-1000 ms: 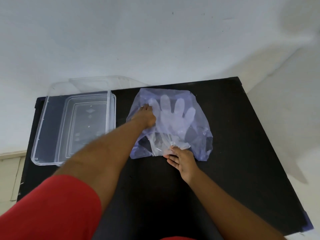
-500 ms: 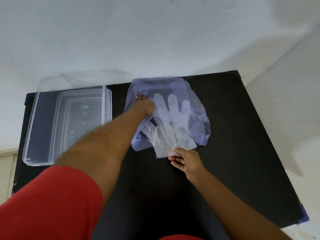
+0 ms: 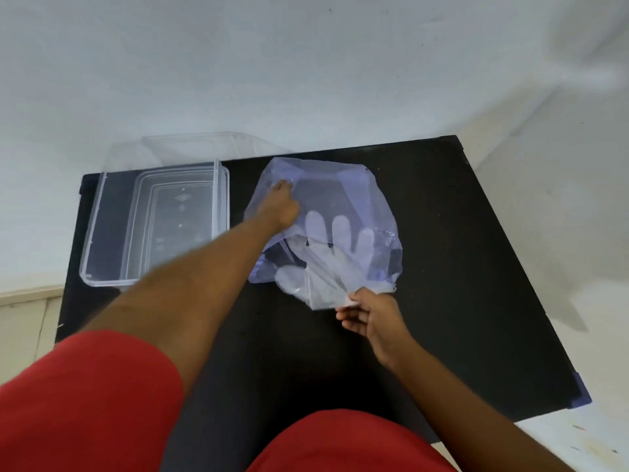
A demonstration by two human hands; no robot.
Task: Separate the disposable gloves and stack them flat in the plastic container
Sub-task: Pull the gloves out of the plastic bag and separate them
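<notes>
A bluish see-through plastic bag [image 3: 343, 195] lies on the black table [image 3: 459, 267], with clear disposable gloves [image 3: 326, 264] partly inside it. My left hand [image 3: 280, 206] presses down on the bag's upper left part. My right hand [image 3: 371, 315] pinches the cuff end of the gloves at the bag's near edge; that end sticks out of the bag toward me. The glove fingers show through the bag. The clear plastic container [image 3: 153, 226] stands on the table's left side, to the left of the bag, with nothing in it.
A clear lid [image 3: 190, 148] leans behind the container against the white wall. The table's right and near edges drop off to a pale floor. My red sleeves fill the bottom of the view.
My right hand has pulled the glove cuffs toward me, out of the bag's near edge. My left hand has slid toward the far top of the bag.
</notes>
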